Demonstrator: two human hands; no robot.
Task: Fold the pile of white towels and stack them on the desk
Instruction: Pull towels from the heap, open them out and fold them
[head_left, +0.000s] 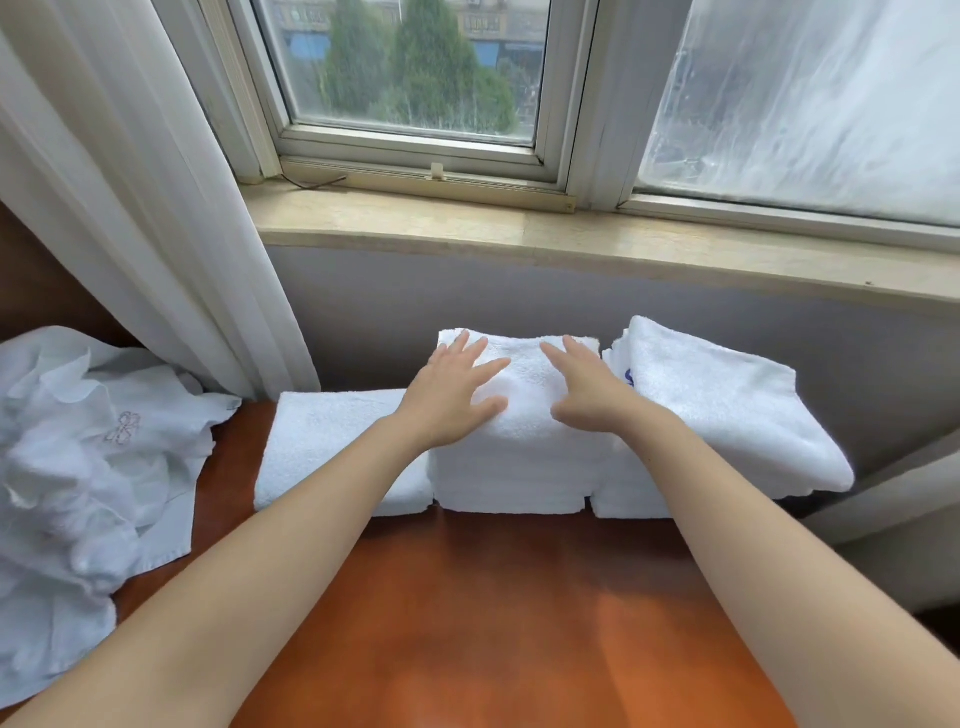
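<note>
Three stacks of folded white towels line the far edge of the reddish-brown desk (498, 613) against the wall. The middle stack (514, 467) is tall; my left hand (454, 387) and my right hand (584, 387) both lie flat on its top towel, fingers spread, holding nothing. A low folded stack (332, 447) sits to its left. The right stack (727, 410) has a tilted top towel with a blue mark. A crumpled pile of unfolded white towels (78, 467) lies on the desk's left side.
A white curtain (135, 197) hangs at the left down to the desk's corner. A stone windowsill (571, 234) and window run above the stacks. A pale ledge or furniture edge (893, 509) borders the desk on the right.
</note>
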